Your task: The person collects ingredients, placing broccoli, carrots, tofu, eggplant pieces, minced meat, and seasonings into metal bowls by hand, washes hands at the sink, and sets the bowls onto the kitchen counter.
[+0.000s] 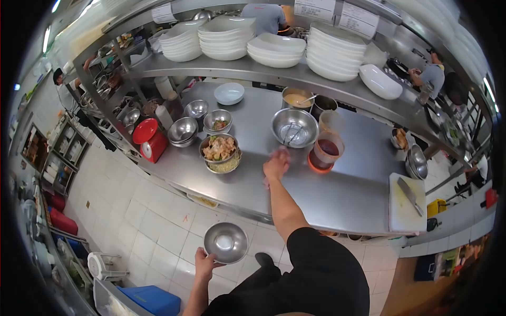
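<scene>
My left hand (pixel 204 262) grips the rim of a steel mixing bowl (pixel 240 250), held low over the floor in front of the table. Out over the steel table reaches my right hand (pixel 276 164), its fingers smeared by motion. Just beyond it stands a larger steel bowl (pixel 311 136) with a wire whisk (pixel 289 134) leaning in it; whether the fingers touch the whisk is unclear. To the right is a clear plastic container of dark red liquid (pixel 326 150) on an orange base. Left of the hand, a bowl of chopped food (pixel 220 147) sits over a bowl of noodle-like strands (pixel 227 165).
A red scale (pixel 149 141) and several steel bowls (pixel 183 129) line the table's left side. A knife (pixel 410 196) lies on a white cutting board (pixel 396 218) at right. Overhead, a shelf (pixel 232 66) carries stacked white dishes (pixel 226 39). Other people work beyond it.
</scene>
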`<action>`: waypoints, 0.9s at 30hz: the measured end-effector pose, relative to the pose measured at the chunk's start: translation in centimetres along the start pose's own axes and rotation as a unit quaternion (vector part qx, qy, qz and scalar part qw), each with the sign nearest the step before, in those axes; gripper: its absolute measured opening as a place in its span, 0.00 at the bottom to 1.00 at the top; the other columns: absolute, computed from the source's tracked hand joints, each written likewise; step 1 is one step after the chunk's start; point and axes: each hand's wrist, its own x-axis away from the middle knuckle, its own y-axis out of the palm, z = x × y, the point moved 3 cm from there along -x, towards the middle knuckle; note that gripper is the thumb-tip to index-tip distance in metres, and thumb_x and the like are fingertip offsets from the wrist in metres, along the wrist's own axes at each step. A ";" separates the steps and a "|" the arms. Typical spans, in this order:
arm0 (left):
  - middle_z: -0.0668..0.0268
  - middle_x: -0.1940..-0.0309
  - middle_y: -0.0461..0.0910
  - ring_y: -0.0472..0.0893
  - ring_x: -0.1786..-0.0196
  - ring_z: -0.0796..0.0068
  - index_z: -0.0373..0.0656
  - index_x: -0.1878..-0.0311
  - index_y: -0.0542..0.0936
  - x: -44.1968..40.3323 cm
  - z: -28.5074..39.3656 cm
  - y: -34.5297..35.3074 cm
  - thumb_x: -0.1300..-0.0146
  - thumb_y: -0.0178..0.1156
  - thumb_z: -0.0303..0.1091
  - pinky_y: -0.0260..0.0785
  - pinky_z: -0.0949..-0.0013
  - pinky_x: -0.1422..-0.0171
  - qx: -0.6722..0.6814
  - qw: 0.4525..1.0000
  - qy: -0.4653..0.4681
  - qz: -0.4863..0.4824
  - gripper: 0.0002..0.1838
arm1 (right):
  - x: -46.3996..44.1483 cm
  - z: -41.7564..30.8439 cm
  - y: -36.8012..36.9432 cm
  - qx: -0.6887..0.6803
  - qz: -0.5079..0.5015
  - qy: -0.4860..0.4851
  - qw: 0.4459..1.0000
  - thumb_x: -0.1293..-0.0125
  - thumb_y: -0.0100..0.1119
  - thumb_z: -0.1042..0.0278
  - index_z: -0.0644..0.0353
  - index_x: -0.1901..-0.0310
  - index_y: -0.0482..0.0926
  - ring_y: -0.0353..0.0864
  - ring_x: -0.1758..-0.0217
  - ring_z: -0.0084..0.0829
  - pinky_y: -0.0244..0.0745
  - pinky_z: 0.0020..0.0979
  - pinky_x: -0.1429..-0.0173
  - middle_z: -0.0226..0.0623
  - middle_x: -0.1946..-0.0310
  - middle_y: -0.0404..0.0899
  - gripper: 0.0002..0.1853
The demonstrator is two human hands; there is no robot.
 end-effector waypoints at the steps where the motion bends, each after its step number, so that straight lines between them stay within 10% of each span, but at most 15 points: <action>1: 0.52 0.59 0.69 0.85 0.59 0.46 0.38 0.59 0.59 -0.3 1.9 2.6 0.43 0.55 0.14 0.89 0.46 0.61 0.007 0.999 0.046 -0.012 0.16 | -0.9 -0.6 0.9 -0.059 -0.085 -0.091 0.990 0.37 0.53 0.72 0.58 0.36 0.73 0.65 0.26 0.50 0.60 0.48 0.25 0.47 0.29 0.67 0.25; 6: 0.52 0.52 0.70 0.84 0.56 0.53 0.38 0.55 0.61 -4.7 6.7 13.1 0.41 0.55 0.16 0.89 0.52 0.61 0.051 0.986 0.158 -0.029 0.16 | 5.6 0.6 -8.4 -0.154 -0.313 -0.389 0.853 0.34 0.53 0.75 0.60 0.36 0.73 0.73 0.40 0.48 0.70 0.49 0.35 0.46 0.39 0.73 0.24; 9: 0.51 0.50 0.68 0.84 0.57 0.55 0.38 0.54 0.60 -8.9 6.1 17.2 0.39 0.54 0.15 0.89 0.53 0.59 0.058 0.987 0.139 -0.052 0.16 | 8.5 5.4 -17.2 -0.200 -0.458 -0.299 0.813 0.28 0.51 0.75 0.63 0.42 0.76 0.76 0.40 0.44 0.73 0.41 0.39 0.48 0.41 0.75 0.15; 11: 0.52 0.54 0.69 0.84 0.57 0.53 0.38 0.54 0.59 -11.2 4.9 18.9 0.39 0.56 0.16 0.90 0.52 0.60 -0.058 0.993 0.069 -0.074 0.17 | 9.2 11.7 -17.6 -0.486 -0.555 0.216 0.640 0.24 0.52 0.70 0.63 0.45 0.77 0.80 0.47 0.34 0.76 0.35 0.44 0.41 0.45 0.77 0.11; 15: 0.51 0.60 0.71 0.84 0.61 0.53 0.36 0.55 0.59 -10.2 4.1 22.4 0.39 0.57 0.16 0.90 0.53 0.63 -0.013 0.992 -0.001 -0.125 0.17 | 5.4 12.9 -24.4 -0.576 -0.331 0.274 0.695 0.23 0.54 0.65 0.60 0.45 0.78 0.80 0.53 0.26 0.77 0.32 0.49 0.34 0.48 0.78 0.11; 17: 0.53 0.61 0.71 0.85 0.61 0.55 0.36 0.56 0.61 -8.8 3.4 24.2 0.41 0.58 0.16 0.89 0.57 0.63 -0.038 0.991 -0.002 -0.128 0.16 | 3.2 9.1 -26.6 -0.582 -0.095 0.130 0.797 0.23 0.55 0.64 0.58 0.47 0.78 0.77 0.56 0.21 0.76 0.28 0.50 0.29 0.51 0.77 0.11; 21: 0.59 0.67 0.72 0.80 0.62 0.62 0.38 0.63 0.67 -11.7 -2.3 25.0 0.46 0.60 0.20 0.76 0.61 0.60 -0.127 0.975 0.162 -0.087 0.12 | 8.0 7.5 -17.4 -0.302 -0.268 -0.108 0.908 0.36 0.62 0.67 0.59 0.46 0.76 0.78 0.48 0.44 0.75 0.38 0.43 0.45 0.49 0.77 0.17; 23: 0.60 0.70 0.72 0.76 0.64 0.64 0.39 0.66 0.69 -12.9 -3.1 23.5 0.48 0.60 0.21 0.70 0.60 0.58 -0.151 0.948 0.278 -0.025 0.10 | 11.2 6.8 -13.0 -0.311 -0.489 -0.237 0.780 0.46 0.63 0.70 0.58 0.49 0.80 0.81 0.48 0.48 0.76 0.44 0.46 0.49 0.51 0.82 0.20; 25: 0.59 0.71 0.72 0.71 0.64 0.63 0.35 0.64 0.70 -10.0 1.6 20.4 0.48 0.58 0.21 0.67 0.57 0.57 -0.245 0.954 0.149 -0.084 0.10 | 8.2 2.5 -20.2 -0.214 -0.765 -0.241 0.557 0.49 0.63 0.70 0.59 0.59 0.85 0.86 0.55 0.45 0.79 0.45 0.49 0.49 0.61 0.86 0.14; 27: 0.59 0.72 0.73 0.71 0.65 0.63 0.35 0.64 0.70 -8.0 2.0 19.9 0.49 0.58 0.20 0.67 0.57 0.57 -0.243 0.946 0.204 -0.058 0.09 | 6.8 1.2 -20.4 -0.096 -0.771 -0.348 0.524 0.49 0.64 0.66 0.62 0.61 0.85 0.86 0.59 0.44 0.79 0.44 0.52 0.49 0.64 0.86 0.14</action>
